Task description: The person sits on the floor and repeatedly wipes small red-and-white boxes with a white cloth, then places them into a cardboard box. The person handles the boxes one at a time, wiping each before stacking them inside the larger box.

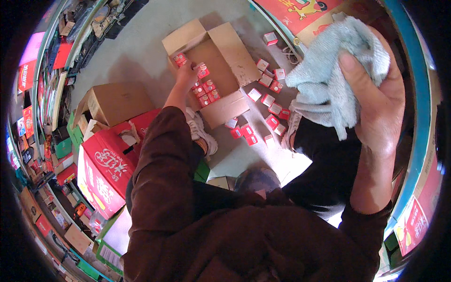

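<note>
My left hand reaches down into an open cardboard carton on the floor. Its curled fingers are closed on a small red-and-white box, though the fingertips are partly hidden. Several more small red-and-white boxes stand packed in rows along the carton's near left side, and another sits just beyond the hand. Raised at the right, my right hand grips a crumpled pale blue cloth, thumb pressed over it.
Loose small boxes lie scattered on the floor right of the carton. A brown carton and a red carton stand at the left. Crowded shelves line the left; a blue shelf edge curves along the right. My shoes flank the boxes.
</note>
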Motion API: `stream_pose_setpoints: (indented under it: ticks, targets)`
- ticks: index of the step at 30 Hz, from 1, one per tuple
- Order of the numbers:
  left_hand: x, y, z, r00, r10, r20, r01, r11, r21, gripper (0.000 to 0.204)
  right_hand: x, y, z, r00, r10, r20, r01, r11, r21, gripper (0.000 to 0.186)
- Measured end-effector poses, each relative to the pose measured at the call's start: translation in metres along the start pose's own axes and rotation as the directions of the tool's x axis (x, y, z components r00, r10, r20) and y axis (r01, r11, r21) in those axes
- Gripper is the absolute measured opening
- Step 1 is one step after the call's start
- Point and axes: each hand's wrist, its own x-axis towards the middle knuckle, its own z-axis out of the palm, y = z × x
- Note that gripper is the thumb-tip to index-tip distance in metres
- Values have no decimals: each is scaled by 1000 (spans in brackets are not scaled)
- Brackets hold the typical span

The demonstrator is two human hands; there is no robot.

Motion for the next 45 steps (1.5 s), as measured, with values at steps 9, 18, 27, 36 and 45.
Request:
stream_pose_setpoints:
  ticks: [9,18,27,36,45]
  targets:
    - [20,-29,46,995,34,96,-44,994,100,38,6,2,3,997,-64,-48,53,979,-198,45]
    - [27,-42,57,963,-59,265,-28,949,314,26,3,18,0,990,6,-141,-20,995,-96,48]
    - [30,-34,49,962,176,210,-229,937,265,29,1,19,7,984,0,-178,-7,999,-39,48]
    - [30,-34,56,943,73,323,-187,923,336,35,3,17,4,993,-9,-117,-6,992,-127,45]
    - [23,3,58,958,261,120,-286,904,318,26,6,14,0,999,2,-36,-9,982,-190,43]
